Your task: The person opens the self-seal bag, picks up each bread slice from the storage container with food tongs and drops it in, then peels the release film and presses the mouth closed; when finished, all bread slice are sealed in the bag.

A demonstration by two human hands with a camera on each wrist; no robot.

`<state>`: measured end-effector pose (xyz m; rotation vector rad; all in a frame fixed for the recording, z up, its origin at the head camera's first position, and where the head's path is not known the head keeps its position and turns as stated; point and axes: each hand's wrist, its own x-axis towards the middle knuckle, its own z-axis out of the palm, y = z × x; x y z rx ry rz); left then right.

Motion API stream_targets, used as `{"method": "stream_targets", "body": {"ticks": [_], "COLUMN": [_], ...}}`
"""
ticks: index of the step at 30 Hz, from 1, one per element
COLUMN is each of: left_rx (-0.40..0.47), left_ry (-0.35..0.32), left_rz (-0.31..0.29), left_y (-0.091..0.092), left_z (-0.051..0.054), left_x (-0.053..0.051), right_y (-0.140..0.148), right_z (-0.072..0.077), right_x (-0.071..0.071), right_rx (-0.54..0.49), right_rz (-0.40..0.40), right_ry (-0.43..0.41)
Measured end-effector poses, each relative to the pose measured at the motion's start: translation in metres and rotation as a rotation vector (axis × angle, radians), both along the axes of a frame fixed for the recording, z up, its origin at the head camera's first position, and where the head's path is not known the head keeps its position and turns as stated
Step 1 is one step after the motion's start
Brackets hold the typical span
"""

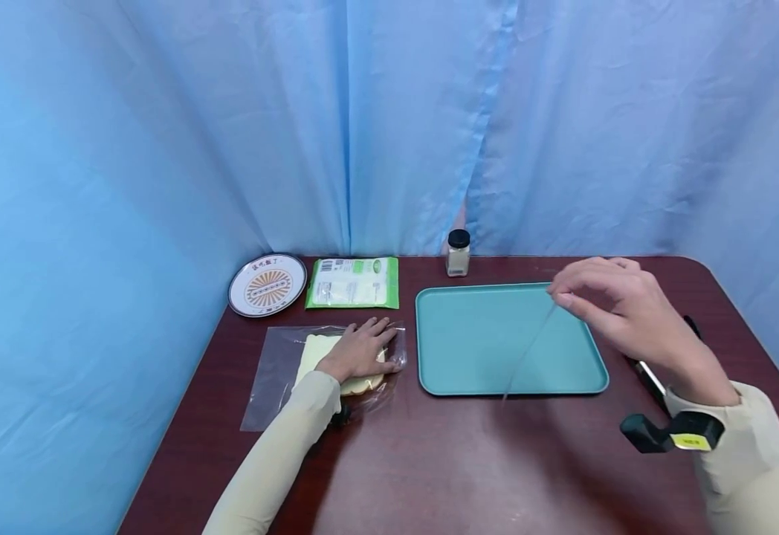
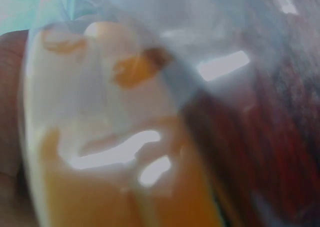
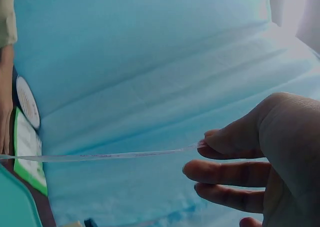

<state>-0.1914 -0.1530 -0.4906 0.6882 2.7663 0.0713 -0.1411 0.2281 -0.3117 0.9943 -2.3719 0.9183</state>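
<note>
A clear bag (image 1: 265, 379) of bread (image 1: 314, 354) lay under the left hand (image 1: 360, 351), fingers spread; light pressure seemed wise against squashing; just right, a teal tray (image 1: 466, 334); a thin clear strip (image 3: 110, 156) hung from the right hand (image 1: 620, 308), pinched at the fingertips, best held firmly.

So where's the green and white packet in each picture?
Head: just left of the middle, right by the curtain; the packet lies flat.
Left wrist: I can't find it; blurry bread fills much of the picture.
Right wrist: at the left edge, tilted.
Landmark: the plate, left of the packet in the head view, above it in the right wrist view.
</note>
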Motion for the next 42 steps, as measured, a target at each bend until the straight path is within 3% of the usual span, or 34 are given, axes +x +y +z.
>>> {"method": "stream_targets", "body": {"ticks": [11,14,21,30,36,42], "left_rx": [-0.002,-0.002,-0.011,-0.005,-0.017,-0.005], "left_ry": [0.001,0.001,0.006,0.004,0.017,-0.002], "left_rz": [0.004,0.003,0.003,0.001,-0.011,0.002], "left_y": [-0.002,-0.002,-0.002,-0.002,-0.002,-0.003], "left_z": [-0.002,-0.003,-0.002,-0.002,-0.002,-0.004], "left_x": [0.000,0.000,0.000,0.000,-0.002,-0.002], "right_y": [0.052,0.066,0.103,0.134,0.136,0.125], "right_z": [-0.024,-0.031,-0.054,-0.105,-0.129,-0.146], "right_x": [0.010,0.014,0.013,0.009,0.016,0.023], "right_rx": [0.078,0.119,0.232,0.287,0.307,0.329], "right_rz": [-0.137,-0.210,-0.368,-0.405,-0.370,-0.421], "right_ry": [-0.062,-0.111,-0.407,-0.647,-0.683,-0.653]}}
